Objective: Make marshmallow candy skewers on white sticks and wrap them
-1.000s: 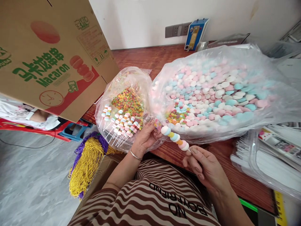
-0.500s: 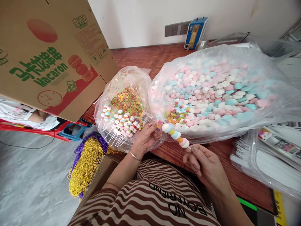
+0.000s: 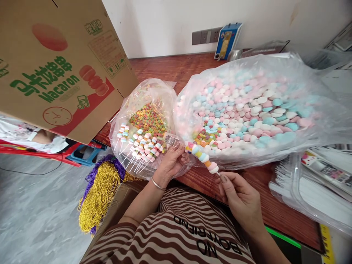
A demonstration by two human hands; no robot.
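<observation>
Skewer of rounded pastel sweets (image 3: 204,157) slants up-left from the right hand (image 3: 243,198), which pinches its white stick (image 3: 218,173), towards the left hand (image 3: 173,160), curled around a clear printed plastic wrapper (image 3: 173,140) beside the skewer's tip.

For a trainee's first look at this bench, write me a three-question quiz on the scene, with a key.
1. Multiple choice. The right hand holds the skewer of pink, white and blue marshmallows by its: A) top marshmallow; B) thin white stick; C) middle marshmallow.
2. True or false. In the picture, the brown cardboard box printed "Macaron" is left of the large clear plastic bag of pastel marshmallow discs.
3. Fill in. The shiny round bead strands hanging at the left are gold and ____.

Key: 1. B; 2. True; 3. purple.
</observation>
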